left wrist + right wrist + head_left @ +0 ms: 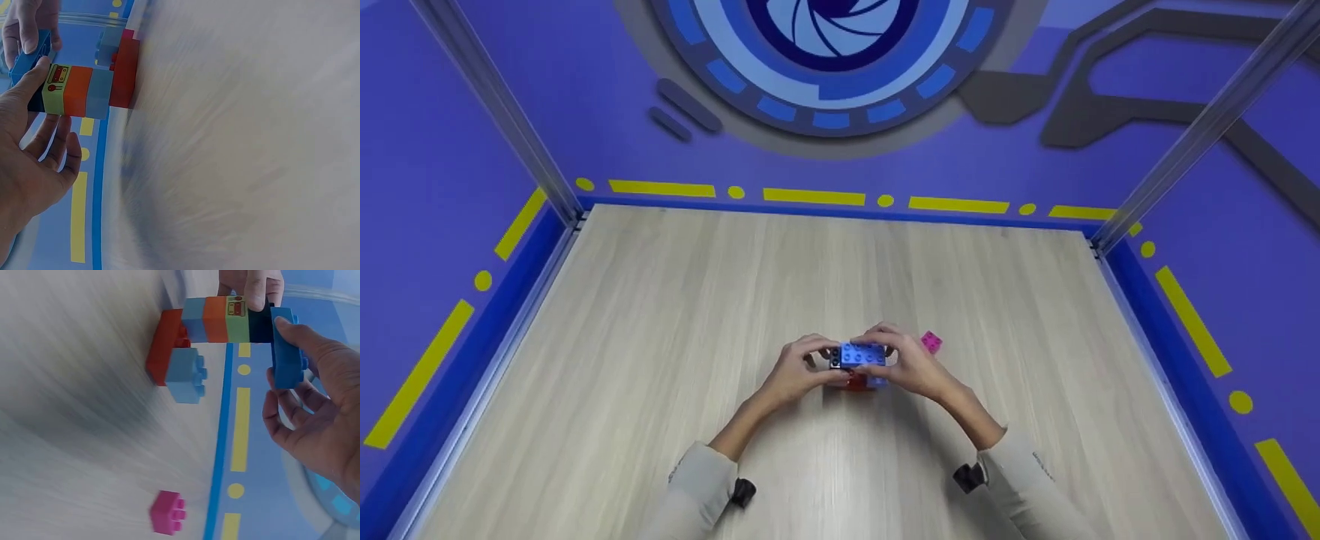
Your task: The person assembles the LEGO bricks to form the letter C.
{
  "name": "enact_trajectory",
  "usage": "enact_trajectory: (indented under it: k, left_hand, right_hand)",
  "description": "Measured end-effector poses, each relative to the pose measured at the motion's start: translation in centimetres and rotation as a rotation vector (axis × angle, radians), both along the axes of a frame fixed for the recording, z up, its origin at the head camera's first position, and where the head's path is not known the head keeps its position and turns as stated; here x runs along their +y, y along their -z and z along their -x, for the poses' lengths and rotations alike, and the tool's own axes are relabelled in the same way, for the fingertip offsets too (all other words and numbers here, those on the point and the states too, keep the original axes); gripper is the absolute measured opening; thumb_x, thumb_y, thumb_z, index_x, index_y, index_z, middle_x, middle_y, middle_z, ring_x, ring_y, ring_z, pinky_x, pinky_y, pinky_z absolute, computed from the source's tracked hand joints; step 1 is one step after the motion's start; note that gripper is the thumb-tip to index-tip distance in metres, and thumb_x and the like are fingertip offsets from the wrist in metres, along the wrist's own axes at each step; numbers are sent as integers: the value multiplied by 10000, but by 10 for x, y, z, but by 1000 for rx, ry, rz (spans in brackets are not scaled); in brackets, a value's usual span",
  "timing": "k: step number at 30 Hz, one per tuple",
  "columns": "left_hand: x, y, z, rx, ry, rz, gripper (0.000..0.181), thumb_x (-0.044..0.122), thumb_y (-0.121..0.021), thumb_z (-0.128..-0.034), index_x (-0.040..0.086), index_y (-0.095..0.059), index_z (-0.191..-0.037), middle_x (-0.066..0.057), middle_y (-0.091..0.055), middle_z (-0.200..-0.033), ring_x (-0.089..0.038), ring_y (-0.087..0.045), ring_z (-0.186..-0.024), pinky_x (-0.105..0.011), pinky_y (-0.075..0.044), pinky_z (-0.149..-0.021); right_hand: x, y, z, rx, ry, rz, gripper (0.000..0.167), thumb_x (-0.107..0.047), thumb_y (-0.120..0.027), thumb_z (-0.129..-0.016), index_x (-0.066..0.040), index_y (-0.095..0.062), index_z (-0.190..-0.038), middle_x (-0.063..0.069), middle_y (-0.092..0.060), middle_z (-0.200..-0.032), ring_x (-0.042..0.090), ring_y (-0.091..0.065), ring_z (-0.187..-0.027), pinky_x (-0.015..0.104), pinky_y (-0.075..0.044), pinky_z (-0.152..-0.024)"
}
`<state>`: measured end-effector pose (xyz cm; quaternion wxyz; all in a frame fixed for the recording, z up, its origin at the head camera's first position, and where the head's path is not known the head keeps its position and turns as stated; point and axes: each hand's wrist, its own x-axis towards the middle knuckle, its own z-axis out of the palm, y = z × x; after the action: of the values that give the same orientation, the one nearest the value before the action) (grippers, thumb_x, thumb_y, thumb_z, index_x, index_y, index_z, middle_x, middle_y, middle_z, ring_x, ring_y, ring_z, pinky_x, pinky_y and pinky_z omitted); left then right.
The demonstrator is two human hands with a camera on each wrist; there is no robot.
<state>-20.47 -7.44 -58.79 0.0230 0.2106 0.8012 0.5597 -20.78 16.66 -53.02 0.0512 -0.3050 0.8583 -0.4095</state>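
A tower of toy building bricks stands on a long red brick [160, 354]. From the bottom it goes light blue brick [194, 320], orange brick [215, 320], light green brick [237, 329] with a printed picture, then black brick [260, 326]. My left hand [791, 371] pinches the tower at the black brick. Between the thumb and fingers of my right hand [911, 366] is a long blue brick [862, 354], lying across the black brick and jutting out to the right. Whether it is fully seated, I cannot tell. A second light blue brick [184, 374] sits on the red brick's other end.
A small pink brick [931, 342] lies on the wooden table [660, 315], just beyond my right hand. Blue-purple panels [825, 176] with yellow markings enclose the back and both sides of the table.
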Motion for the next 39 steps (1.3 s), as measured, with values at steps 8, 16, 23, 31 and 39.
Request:
enact_trajectory:
  k: [8, 16, 23, 31, 39]
  left_hand:
    - [1, 1, -2, 4, -15, -26, 418, 199, -881, -797, 88, -753, -1178, -89, -729, -1066, -277, -622, -959, -363, -533, -744]
    - [4, 4, -4, -33, -45, -64, 456, 102, -888, -760, 31, -737, -1184, -143, -722, -1084, -389, -617, -992, -447, -546, -752]
    - [5, -8, -8, -16, -37, -41, 416, 41, -860, -783, -26, -724, -1171, -193, -705, -1070, -431, -595, -974, -297, -503, -713]
    - [0, 6, -2, 12, -12, -40, 433, 210, -879, -797, 78, -745, -1188, -98, -724, -1080, -334, -628, -966, -183, -478, -710]
    - [0, 1, -2, 36, -9, 9, 446, 238, -882, -795, 76, -745, -1187, -91, -721, -1037, -357, -633, -963, -180, -466, -704]
  right_hand:
    - [27, 25, 5, -79, 37, 260, 492, -120, -757, -923, -23, -610, -1382, 217, -664, -1307, 329, -660, -1133, 409, -569, -938]
    - [73, 46, 19, -125, 303, 380, 303, -28, -677, -964, 39, -672, -1259, 293, -682, -1189, 221, -696, -1005, 180, -545, -838]
    - [92, 72, 18, -91, 466, 299, 324, 6, -725, -914, 55, -681, -1231, 229, -708, -1166, 354, -681, -1034, 144, -516, -827]
    - [92, 75, 17, -3, 503, 180, 409, 38, -791, -839, 72, -672, -1229, 221, -692, -1146, 358, -690, -986, 255, -578, -807]
    - [84, 78, 18, -17, 561, -16, 499, -66, -841, -823, 42, -663, -1277, 198, -687, -1135, 299, -667, -999, 411, -557, -855]
